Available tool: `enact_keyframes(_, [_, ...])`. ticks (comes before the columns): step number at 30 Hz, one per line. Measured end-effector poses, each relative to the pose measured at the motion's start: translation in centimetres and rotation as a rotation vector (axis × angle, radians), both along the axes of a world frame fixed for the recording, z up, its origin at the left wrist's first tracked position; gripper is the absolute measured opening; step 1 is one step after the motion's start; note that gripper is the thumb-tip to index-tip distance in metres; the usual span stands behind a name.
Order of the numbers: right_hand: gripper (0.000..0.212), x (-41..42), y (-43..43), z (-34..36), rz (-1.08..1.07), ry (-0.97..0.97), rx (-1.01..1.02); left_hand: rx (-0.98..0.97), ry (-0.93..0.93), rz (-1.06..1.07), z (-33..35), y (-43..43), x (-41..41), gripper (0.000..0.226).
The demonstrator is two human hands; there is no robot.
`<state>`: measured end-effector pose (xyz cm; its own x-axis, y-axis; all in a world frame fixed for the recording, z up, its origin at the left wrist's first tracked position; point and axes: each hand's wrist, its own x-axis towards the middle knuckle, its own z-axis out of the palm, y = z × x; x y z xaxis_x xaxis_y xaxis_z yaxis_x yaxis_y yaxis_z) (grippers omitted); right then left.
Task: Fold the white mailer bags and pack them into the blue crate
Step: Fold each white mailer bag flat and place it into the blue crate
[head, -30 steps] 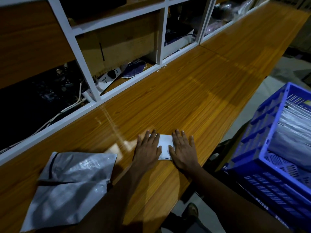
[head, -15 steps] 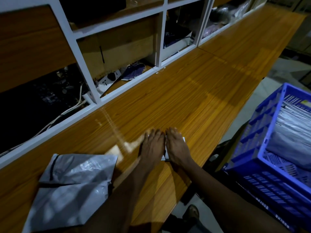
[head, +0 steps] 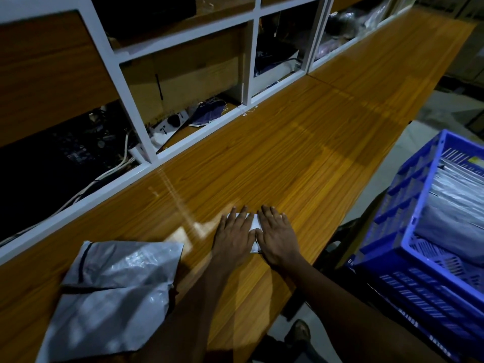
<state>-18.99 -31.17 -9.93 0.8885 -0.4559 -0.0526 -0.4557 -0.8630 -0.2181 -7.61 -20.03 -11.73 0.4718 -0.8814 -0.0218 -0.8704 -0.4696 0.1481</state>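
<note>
Since half a second ago the palms have slid slightly apart, baring a white strip of the folded bag (head: 254,223) between them: crease-pressing continues, packing not begun. Left hand (head: 234,235) and right hand (head: 278,237) lie flat, fingers spread, gripping nothing, on the bag near the counter (head: 301,158) edge. Count: one folded bag, one loose pile (head: 112,294) left, one crate (head: 429,247) right, part-filled.

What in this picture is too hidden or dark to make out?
- Folded bag, head view: both hands, left hand and right hand, lie flat over it; only a white strip shows.
- Blue crate: cut off by the right edge, so how full it is stays unknown.
- Shelf contents: too dark to name.
- Gray bag pile: the count is unclear.
</note>
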Motion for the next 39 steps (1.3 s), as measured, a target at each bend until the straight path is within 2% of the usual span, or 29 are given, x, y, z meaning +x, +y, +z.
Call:
enact_keyframes(5, [0.069, -0.9, -0.5, -0.1, -0.038, 0.025, 0.001, 0.050, -0.041, 0.003, 0.0, 0.9, 0.5, 0.062])
enact_keyframes(14, [0.086, -3.3, -1.6, -0.5, -0.113, 0.065, -0.027, 0.088, -0.089, 0.015, 0.7, 2.6, 1.8, 0.063])
enact_keyframes(17, [0.096, -3.6, -1.9, -0.5, -0.141, 0.008, 0.012, 0.053, -0.120, 0.016, 1.1, 3.4, 2.4, 0.065])
enact_keyframes(19, [0.094, -3.5, -1.9, -0.2, -0.118, -0.103, 0.084, -0.012, -0.123, -0.068, 1.5, 3.6, 2.5, 0.064])
enact_keyframes(23, [0.078, -1.9, -2.0, 0.8, 0.129, -0.195, 0.136, -0.048, -0.127, -0.369, 2.6, 2.1, 2.7, 0.065])
enact_keyframes(27, [0.076, -1.3, -2.4, -0.5, 0.246, -0.090, 0.094, 0.052, -0.025, -0.402, 1.2, 1.6, 3.2, 0.074])
enact_keyframes(31, [0.086, -2.0, -3.2, -0.7, 0.321, -0.008, 0.033, 0.076, -0.036, -0.405, 0.5, 2.1, 3.8, 0.088])
enact_keyframes(39, [0.107, -3.7, -4.1, -0.1, 0.255, 0.143, -0.020, 0.165, -0.015, -0.295, 1.3, 3.1, 4.8, 0.121])
